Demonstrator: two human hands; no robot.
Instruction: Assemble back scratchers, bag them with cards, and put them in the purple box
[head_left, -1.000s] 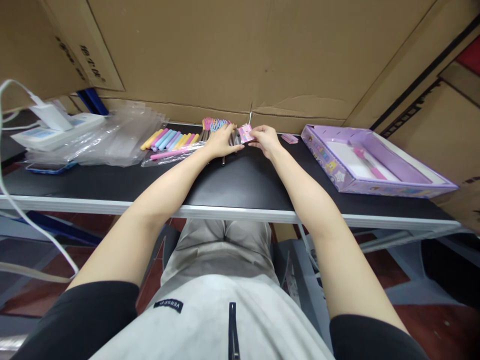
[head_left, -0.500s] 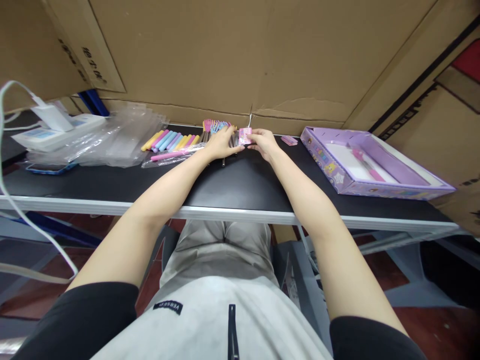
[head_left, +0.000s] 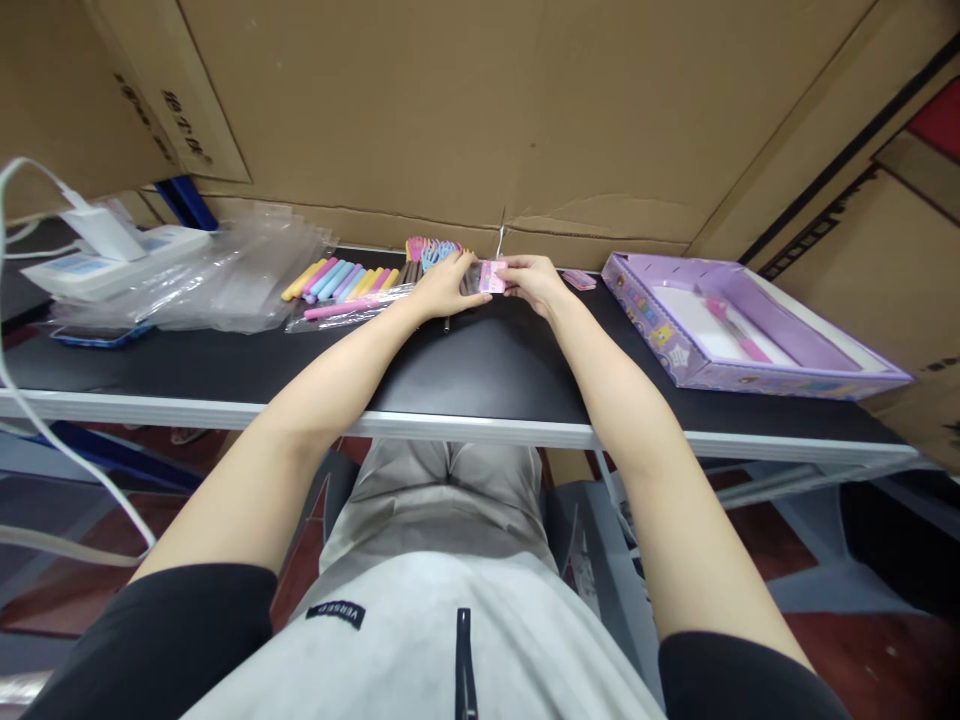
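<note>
My right hand (head_left: 534, 282) pinches the right edge of a small pink printed card (head_left: 492, 277) above the back of the black table. Beside it, my left hand (head_left: 441, 288) is closed around clear plastic film (head_left: 471, 280) that meets the card's left side; its thumb reaches the card's lower edge. Behind and under the left hand lie several slim sticks with coloured looped heads (head_left: 439, 252), partly covered by it. To its left, a row of yellow, pink and blue handles (head_left: 341, 281) lies by a pink stick (head_left: 345, 309) in a clear bag.
A pile of clear bags (head_left: 232, 275) lies at left, near a white power strip (head_left: 127, 265) with a cable and a phone (head_left: 101, 336). More pink cards (head_left: 579, 280) lie right of my hands. A purple box (head_left: 787, 380) at far right holds a pink item (head_left: 731, 325).
The pink card has moved slightly right and down and is tilted differently. My left hand has closed in toward it, and clear film now shows between that hand and the card.
</note>
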